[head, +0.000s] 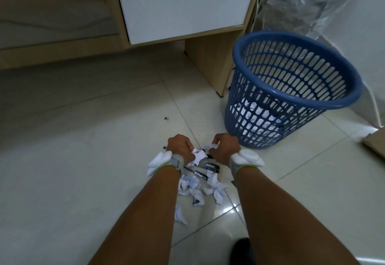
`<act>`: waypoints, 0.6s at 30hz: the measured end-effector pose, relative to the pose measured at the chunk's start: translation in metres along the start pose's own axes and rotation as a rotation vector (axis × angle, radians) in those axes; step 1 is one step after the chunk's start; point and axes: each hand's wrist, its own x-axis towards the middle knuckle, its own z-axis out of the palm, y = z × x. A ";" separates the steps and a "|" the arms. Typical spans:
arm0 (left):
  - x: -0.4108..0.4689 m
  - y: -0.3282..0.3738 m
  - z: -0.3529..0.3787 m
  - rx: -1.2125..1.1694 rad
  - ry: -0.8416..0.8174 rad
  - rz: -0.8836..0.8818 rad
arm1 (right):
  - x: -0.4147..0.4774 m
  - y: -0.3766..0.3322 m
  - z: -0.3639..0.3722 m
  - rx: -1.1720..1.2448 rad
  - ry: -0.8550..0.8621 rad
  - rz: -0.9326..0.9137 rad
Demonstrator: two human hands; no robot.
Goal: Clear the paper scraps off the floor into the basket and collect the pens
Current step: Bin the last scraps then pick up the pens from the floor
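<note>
Down low over the floor, left hand and right hand buried in the far end of the pile. Fingers of the left curled round a crumpled wad of the paper scraps; fingers of the right pinched on a smaller piece just beside it. More scraps strewn closer in, with black pens lying flat among and partly under them. Blue basket standing upright just to the right of the right hand, some scraps already at the bottom. Featherweight stuff by the look of it: soft, springy, crushable, no harm in a hard squeeze. Best scooped in cupped bunches from underneath, not plucked singly, or likely to flutter loose before clearing the rim. Pens a different matter: stiff, smooth, prone to roll on the floor; better pinched mid-barrel, several together, kept apart from the paper.
</note>
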 end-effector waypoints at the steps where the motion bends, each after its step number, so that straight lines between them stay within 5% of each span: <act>1: -0.002 0.000 -0.002 -0.012 -0.005 -0.011 | -0.001 0.001 -0.002 0.033 -0.025 0.003; 10: -0.022 -0.016 -0.004 0.081 -0.195 -0.048 | -0.039 0.003 -0.007 0.206 -0.354 0.172; 14: -0.029 -0.023 0.000 0.060 -0.332 -0.070 | -0.049 0.000 -0.005 0.091 -0.430 0.177; 18: -0.037 -0.022 -0.009 0.138 -0.264 -0.020 | -0.049 0.001 -0.007 -0.162 -0.394 0.046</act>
